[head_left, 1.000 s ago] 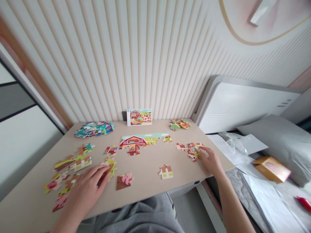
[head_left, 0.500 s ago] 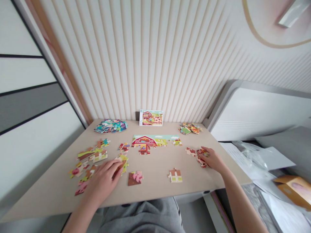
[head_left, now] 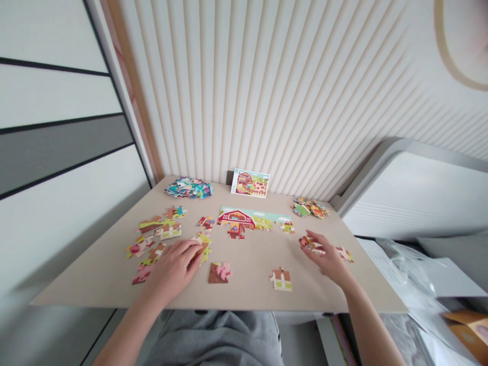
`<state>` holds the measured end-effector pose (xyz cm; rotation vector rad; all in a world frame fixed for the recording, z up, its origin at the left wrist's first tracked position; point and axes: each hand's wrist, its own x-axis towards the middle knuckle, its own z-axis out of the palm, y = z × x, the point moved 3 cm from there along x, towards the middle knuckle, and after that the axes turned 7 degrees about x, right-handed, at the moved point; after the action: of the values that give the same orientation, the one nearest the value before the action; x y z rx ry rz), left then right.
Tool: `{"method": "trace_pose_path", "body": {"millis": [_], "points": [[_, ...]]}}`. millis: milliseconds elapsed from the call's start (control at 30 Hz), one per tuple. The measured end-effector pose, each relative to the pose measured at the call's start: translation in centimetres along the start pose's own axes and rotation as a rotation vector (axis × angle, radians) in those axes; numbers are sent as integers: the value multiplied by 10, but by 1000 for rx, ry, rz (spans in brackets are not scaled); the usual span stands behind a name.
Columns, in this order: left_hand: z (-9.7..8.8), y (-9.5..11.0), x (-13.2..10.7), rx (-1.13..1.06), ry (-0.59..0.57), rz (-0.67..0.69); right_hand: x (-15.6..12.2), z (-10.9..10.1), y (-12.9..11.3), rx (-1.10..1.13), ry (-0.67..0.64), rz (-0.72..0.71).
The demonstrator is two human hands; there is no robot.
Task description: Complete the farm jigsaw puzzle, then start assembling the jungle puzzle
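Note:
My left hand (head_left: 176, 268) rests palm down on the table, fingers stretched loosely and tips on a green and brown jigsaw piece (head_left: 206, 248). Around it lie loose pieces, among them a fence piece (head_left: 170, 231) and a pig piece (head_left: 138, 247). My right hand (head_left: 324, 255) has its thumb and fingers around a reddish-brown puzzle piece (head_left: 304, 242); the hand covers part of it. Just right of its knuckles lies a cow-patterned piece (head_left: 345, 253). Ahead of both hands is a joined strip with a red barn (head_left: 236, 218).
A picture card (head_left: 250, 183) leans against the ribbed wall. Heaps of blue pieces (head_left: 189, 188) and orange-green pieces (head_left: 310, 208) lie at the back corners. Near the front edge sit a pink-brown piece (head_left: 219, 273) and another fence piece (head_left: 281, 279).
My right hand has shifted left over the table, and a cow-patterned piece now shows to its right. My left hand stays in place. The camera view has turned slightly.

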<state>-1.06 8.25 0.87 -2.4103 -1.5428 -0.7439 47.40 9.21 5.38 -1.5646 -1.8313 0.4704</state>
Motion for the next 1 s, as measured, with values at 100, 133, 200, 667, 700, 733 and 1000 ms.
{"method": "trace_pose_path", "body": {"millis": [100, 133, 200, 667, 700, 733, 1000], "points": [[-1, 0, 0, -6, 1, -4, 9, 36, -59, 32, -79, -137], [-1, 0, 0, -6, 1, -5, 14, 49, -74, 33, -105, -162], [-2, 1, 1, -5, -2, -6, 27, 71, -97, 49, -124, -212], [-8, 9, 2, -16, -25, -33, 61, 117, -81, 14, -261, -141], [-8, 9, 3, -14, -28, -34, 59, 117, -81, 3, -258, -137], [-8, 9, 3, -12, -31, -35, 58, 118, -81, -3, -257, -129], [-14, 12, 4, -21, -30, -46, 55, 116, -88, -17, -220, -174]]}}
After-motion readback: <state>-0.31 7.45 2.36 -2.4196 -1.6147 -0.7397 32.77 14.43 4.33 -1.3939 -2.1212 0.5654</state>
